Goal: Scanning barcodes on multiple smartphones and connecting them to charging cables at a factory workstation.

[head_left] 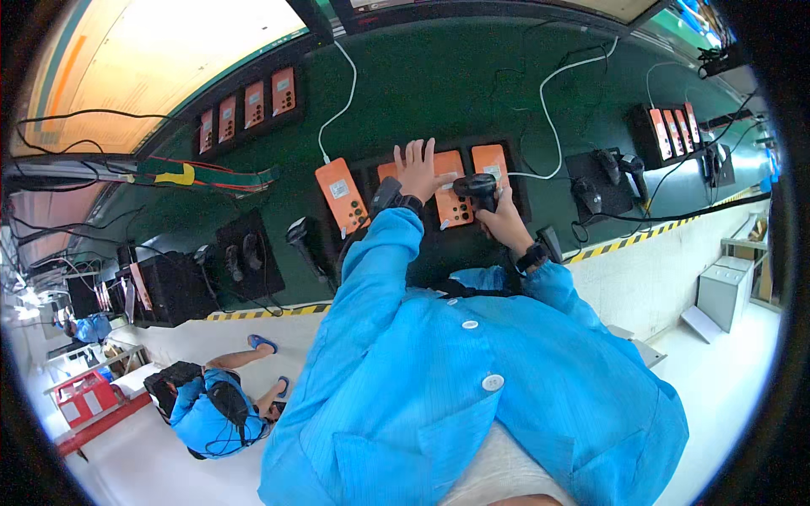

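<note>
Several orange smartphones lie in a row on a black tray (521, 202) in front of me, backs up with white labels. My left hand (415, 171), its fingers spread, reaches over the phones and partly hides one of them. Its thumb points at the middle phone (456, 211). In my right hand (506, 221) is a black handheld barcode scanner (477, 187), held just above that phone, beside the right-hand phone (489, 158). A white cable runs into the top of the leftmost phone (342, 196). Each wrist wears a dark band.
More orange phones stand in black holders at back left (254, 105) and right (662, 135) on the green bench (439, 80). Another scanner (305, 240) lies left of me; a mouse (650, 173) rests on a right-hand pad. Monitors (186, 51) line the back. A person (211, 413) sits behind left.
</note>
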Demonstrator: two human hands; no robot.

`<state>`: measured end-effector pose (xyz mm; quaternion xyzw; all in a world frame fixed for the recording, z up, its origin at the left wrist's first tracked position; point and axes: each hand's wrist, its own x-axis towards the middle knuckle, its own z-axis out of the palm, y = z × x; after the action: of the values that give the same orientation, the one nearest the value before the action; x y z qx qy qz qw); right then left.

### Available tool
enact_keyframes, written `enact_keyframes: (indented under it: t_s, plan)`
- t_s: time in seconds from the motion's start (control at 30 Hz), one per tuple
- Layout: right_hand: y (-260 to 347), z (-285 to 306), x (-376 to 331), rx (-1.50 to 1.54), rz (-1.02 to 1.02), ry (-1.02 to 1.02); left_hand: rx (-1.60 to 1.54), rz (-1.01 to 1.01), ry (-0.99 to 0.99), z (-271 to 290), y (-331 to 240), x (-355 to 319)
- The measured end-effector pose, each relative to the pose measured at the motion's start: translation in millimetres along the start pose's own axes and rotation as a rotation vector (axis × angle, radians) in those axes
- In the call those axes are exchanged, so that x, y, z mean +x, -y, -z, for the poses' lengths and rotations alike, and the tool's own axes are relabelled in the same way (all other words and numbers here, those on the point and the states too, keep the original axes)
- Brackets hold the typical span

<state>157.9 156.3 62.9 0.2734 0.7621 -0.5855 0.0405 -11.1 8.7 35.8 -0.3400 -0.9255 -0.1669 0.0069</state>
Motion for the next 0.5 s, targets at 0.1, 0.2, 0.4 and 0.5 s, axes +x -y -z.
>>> enact_keyframes:
  t_s: [0.1,0.2,0.4,0.5]
  plan:
    - [22,-1,-14,-0.037,0.282,-0.057,0.121,-0.048,-0.125,3,-4,-11]
    - [63,-24,-35,-0.151,0.396,-0.156,0.209,-0.022,-0.168,-22,23,-31]
    - [25,-16,-34,-0.068,-0.054,0.064,0.029,-0.011,-0.080,-14,-1,-37]
    - [7,-19,-24,-0.062,0.061,0.004,0.022,-0.032,-0.092,-10,-1,-30]
